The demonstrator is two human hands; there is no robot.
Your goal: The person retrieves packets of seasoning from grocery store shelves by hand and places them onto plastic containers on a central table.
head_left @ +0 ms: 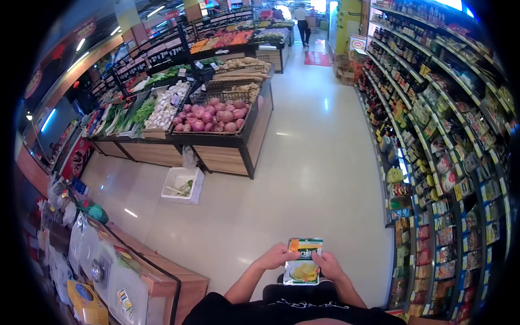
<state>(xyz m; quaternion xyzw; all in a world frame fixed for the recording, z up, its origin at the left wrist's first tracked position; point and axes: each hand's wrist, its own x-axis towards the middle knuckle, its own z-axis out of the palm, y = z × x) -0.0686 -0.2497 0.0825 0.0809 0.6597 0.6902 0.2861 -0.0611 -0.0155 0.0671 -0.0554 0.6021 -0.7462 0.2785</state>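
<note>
A flat food packet (303, 271) is held upright in front of my body, with a green and orange top and a picture of yellow food on its lower half. My left hand (275, 257) grips its left edge, thumb across the front. On the opposite edge, my right hand (327, 265) pinches it in the same way. The fingers behind the packet are hidden. Its printed writing is too small to read.
Shelves of packaged goods (433, 162) line the right side. Ahead on the left stands a produce stand with red-skinned round vegetables (211, 116). A white foam box (182, 185) sits on the floor. A wooden counter (162, 276) is at lower left. A person (301, 24) is far down the aisle.
</note>
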